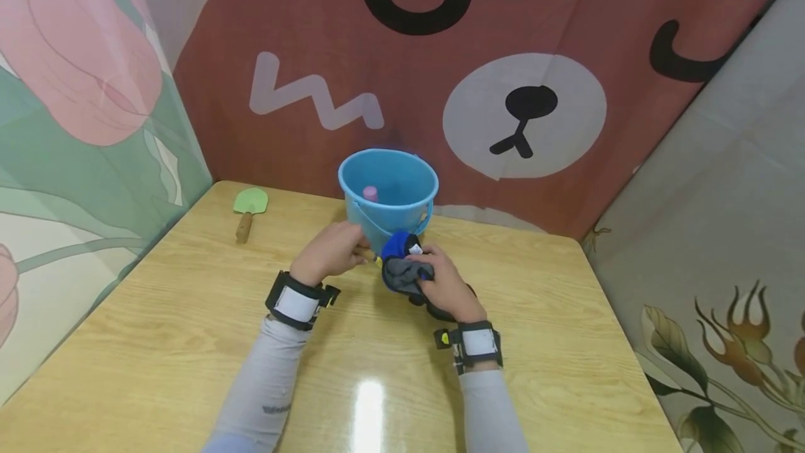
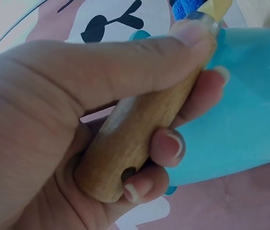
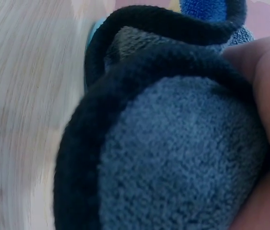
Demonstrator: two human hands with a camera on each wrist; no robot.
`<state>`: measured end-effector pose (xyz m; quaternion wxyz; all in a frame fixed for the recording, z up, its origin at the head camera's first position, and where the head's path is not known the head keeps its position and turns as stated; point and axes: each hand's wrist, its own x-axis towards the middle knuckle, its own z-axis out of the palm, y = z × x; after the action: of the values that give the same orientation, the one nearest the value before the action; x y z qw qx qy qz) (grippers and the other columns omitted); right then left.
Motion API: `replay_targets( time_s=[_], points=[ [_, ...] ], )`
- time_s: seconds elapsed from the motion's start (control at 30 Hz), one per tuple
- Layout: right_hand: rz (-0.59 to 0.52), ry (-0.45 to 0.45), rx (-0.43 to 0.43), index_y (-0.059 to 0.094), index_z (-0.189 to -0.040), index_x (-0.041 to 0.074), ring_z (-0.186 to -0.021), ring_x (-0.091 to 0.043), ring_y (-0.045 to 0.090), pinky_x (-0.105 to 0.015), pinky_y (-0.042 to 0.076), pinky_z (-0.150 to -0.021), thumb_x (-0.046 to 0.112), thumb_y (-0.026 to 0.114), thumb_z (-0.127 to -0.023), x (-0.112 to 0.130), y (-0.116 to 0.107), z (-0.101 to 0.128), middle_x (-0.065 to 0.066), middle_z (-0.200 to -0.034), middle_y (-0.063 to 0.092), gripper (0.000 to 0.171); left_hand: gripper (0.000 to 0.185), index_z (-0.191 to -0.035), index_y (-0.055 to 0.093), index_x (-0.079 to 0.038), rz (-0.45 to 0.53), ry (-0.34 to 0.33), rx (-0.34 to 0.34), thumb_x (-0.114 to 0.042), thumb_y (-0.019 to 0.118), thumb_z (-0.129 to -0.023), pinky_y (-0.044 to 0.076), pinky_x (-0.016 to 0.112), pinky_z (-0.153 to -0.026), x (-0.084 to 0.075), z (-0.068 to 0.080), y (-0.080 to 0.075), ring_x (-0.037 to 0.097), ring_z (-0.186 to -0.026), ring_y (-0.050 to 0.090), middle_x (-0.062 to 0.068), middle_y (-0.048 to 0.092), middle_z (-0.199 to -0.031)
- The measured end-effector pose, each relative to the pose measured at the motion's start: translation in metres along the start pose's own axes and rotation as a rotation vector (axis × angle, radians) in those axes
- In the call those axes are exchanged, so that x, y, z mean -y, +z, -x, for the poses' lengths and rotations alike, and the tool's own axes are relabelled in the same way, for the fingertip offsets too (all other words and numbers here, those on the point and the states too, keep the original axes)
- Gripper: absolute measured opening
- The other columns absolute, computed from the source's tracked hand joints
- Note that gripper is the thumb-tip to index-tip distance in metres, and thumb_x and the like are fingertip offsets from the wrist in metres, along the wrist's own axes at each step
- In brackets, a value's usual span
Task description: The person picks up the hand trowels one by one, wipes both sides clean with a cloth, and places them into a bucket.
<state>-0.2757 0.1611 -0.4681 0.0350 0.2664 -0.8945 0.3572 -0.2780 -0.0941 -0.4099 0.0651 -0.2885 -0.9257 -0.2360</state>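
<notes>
My left hand (image 1: 330,254) grips a wooden handle (image 2: 140,124) with its fingers curled round it. Beyond the metal collar shows a yellow piece (image 2: 215,8); the tool's far end is hidden by a cloth, so its kind is unclear. In my right hand (image 1: 449,289) is that cloth (image 1: 405,272), blue and grey with a black edge, bunched about the tool's yellow end. The right wrist view shows a grey fold (image 3: 183,153) of it close up. Both hands are just in front of a light blue bucket (image 1: 366,226).
A pink object (image 1: 370,193) is inside the bucket. At the table's back left lies a small hand trowel (image 1: 250,203) with a green blade and wooden handle. Printed curtains (image 1: 415,89) hang behind and beside the wooden table (image 1: 553,369).
</notes>
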Motion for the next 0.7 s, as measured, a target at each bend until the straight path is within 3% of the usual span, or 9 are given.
replay_targets(
  time_s=[0.47,0.7],
  points=[
    [-0.007,0.017,0.021,0.075,-0.118,0.007,-0.108,-0.029,0.057,-0.051,0.048,-0.098,-0.008,0.063,-0.086,-0.0029,-0.0018,0.0039,-0.014,-0.115,0.059,0.037,0.013,-0.083,0.075,-0.011,0.016,0.013,0.014,-0.003,0.085,-0.079,0.055,0.038,-0.078,0.0036,0.0037,-0.0024,0.016,-0.08,0.064,-0.005,0.07,-0.076],
    [-0.007,0.032,0.013,0.074,-0.118,0.007,-0.111,-0.031,0.058,-0.052,0.048,-0.099,-0.007,0.063,-0.088,-0.0065,-0.0041,0.0046,-0.014,-0.118,0.059,0.035,0.015,-0.087,0.077,-0.011,0.021,0.005,0.023,0.0,0.084,-0.079,0.055,0.038,-0.078,0.0075,0.0035,-0.0067,0.015,-0.079,0.065,-0.004,0.072,-0.079]
  ],
)
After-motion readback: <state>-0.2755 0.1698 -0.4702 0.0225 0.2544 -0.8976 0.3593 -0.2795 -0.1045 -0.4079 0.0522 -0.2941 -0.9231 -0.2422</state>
